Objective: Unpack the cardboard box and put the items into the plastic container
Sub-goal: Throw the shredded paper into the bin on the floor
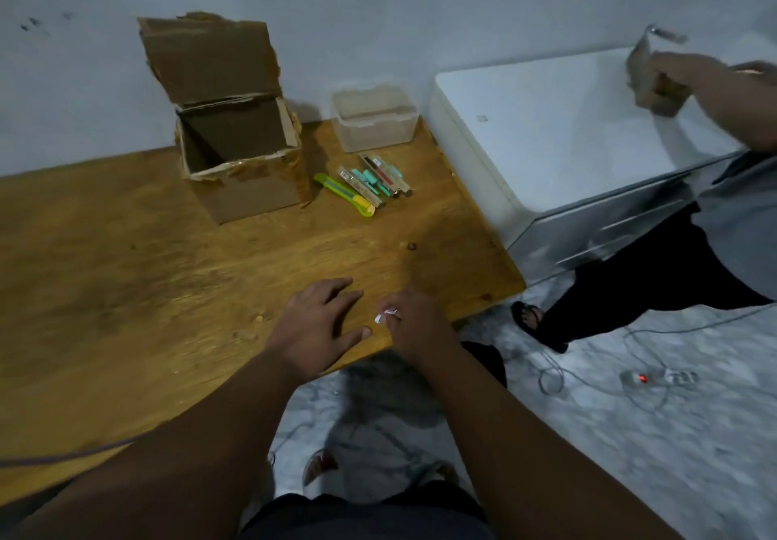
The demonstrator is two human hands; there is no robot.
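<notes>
An open, torn cardboard box [246,161] stands at the back of the wooden table [147,266], its flap up against the wall. To its right sits a clear plastic container [374,119], which looks empty. In front of the container lie several small packaged items [374,180] and a yellow-green utility knife [344,194]. My left hand [315,329] rests flat near the table's front edge, fingers spread. My right hand [414,321] is beside it, pinching a small white scrap [386,315].
A white appliance [567,140] stands right of the table. Another person [714,203] stands at the right, a hand on a small cardboard box [656,81] on top of the appliance. Cables and a power strip [656,377] lie on the marbled floor.
</notes>
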